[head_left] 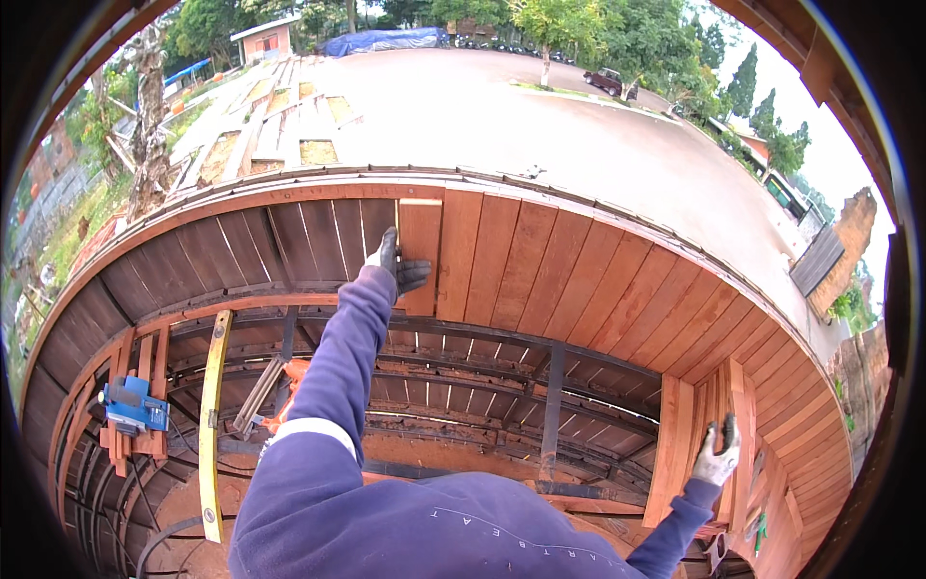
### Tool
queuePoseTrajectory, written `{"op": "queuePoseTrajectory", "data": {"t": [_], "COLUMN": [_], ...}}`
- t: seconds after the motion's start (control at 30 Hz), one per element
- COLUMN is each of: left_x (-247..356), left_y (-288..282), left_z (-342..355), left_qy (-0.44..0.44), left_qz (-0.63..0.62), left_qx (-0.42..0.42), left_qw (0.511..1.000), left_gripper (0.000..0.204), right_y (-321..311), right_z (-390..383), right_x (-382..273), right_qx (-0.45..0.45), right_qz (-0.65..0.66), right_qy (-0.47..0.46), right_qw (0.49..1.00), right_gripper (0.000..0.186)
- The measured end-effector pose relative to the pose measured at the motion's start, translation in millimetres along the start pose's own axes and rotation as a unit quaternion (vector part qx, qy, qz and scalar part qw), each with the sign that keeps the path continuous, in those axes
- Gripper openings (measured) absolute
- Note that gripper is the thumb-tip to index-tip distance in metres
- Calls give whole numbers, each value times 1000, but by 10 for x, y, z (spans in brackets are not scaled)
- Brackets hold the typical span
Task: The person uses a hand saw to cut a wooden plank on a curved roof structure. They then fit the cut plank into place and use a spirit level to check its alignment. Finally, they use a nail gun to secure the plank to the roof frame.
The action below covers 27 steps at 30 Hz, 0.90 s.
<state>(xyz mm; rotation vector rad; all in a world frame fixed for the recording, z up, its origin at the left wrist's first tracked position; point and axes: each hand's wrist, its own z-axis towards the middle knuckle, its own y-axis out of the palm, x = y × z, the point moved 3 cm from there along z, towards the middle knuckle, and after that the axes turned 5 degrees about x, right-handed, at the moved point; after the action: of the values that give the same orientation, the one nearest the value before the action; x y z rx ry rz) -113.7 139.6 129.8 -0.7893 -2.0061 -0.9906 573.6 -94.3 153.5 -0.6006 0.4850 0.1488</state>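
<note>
Gloved and reaching forward, my left hand (395,265) lies with fingers apart against a short reddish plank (421,285) at the end of the fitted row of planks (540,261). Left of that plank, darker weathered slats (241,251) show gaps between them. At lower right, my right hand (719,449), also gloved, has its fingers apart and slightly curved beside loose upright boards (675,434); whether it touches them I cannot tell.
A blue power tool (135,405) rests on loose strips at left, beside a yellow level (215,415). Dark metal framing (550,405) crosses the open underside below the curved planking. Beyond the edge lie a paved yard (627,145), lumber (265,116) and trees.
</note>
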Motion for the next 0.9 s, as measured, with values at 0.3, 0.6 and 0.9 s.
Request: {"op": "queuePoseTrajectory", "data": {"t": [0.3,0.6,0.9], "left_x": [-473,-699,-728], "left_y": [-576,-712,-673], "left_z": [-1651,-2075,-1914], "left_qy": [263,240,373], "left_qz": [89,-31,355], "left_qx": [-182,-207,-226], "left_qw": [943,948,827], "left_gripper": [40,75,46], "right_y": [1141,1726,2491], "right_z": [-1261,-2094,-2424], "right_x": [-3043,-3678,-3261], "right_qx": [-514,-606,-522], "right_qz": [552,583,568], "right_qy": [199,429,390], "right_qw": [626,330,503], "right_gripper": [79,50,29]}}
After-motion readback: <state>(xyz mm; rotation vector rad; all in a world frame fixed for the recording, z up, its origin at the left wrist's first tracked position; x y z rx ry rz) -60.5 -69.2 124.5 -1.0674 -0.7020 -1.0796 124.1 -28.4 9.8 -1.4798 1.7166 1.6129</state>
